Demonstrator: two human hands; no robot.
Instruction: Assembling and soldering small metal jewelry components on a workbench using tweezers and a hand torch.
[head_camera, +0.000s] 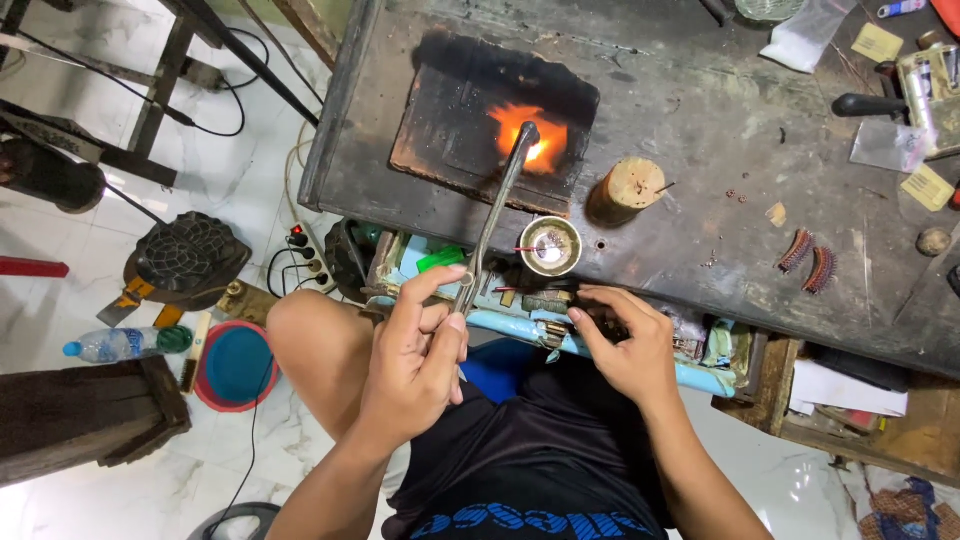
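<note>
My left hand (418, 352) grips the lower end of a long metal torch (497, 213) whose nozzle points at a blackened slab (450, 110) on the workbench. An orange flame (528, 137) glows on the slab at the nozzle tip. My right hand (625, 345) reaches into the cluttered open drawer (520, 300) below the bench edge, fingers curled on small items I cannot identify. A small round metal bowl (550, 245) sits at the bench's front edge between my hands.
A wooden cylinder (627, 189) stands right of the flame. Two ribbed coils (808, 260) lie farther right, with a black-handled tool (872, 105) and paper bits behind. On the floor at left: power strip (305, 250), bottle (115, 343), red-rimmed bowl (235, 365).
</note>
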